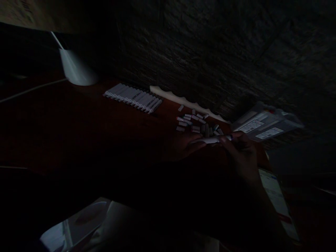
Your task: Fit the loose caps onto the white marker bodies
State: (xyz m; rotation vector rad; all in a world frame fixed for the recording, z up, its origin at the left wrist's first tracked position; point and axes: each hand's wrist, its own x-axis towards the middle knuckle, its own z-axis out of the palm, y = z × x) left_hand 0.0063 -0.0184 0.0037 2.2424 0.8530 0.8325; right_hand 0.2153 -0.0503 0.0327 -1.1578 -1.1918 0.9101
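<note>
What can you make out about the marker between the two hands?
The white marker is a slim, straight barrel, apparently plastic, with a dark, purplish right end. It is held nearly level, the left hand gripping one end and the right hand the other, nearer than the scattered caps. Any print is unreadable.

In very dim light, a reddish-brown table (78, 119) runs along a dark, rough-textured wall (189, 52) on its far side, with a white-based lamp (77, 68) standing at the far left.
</note>
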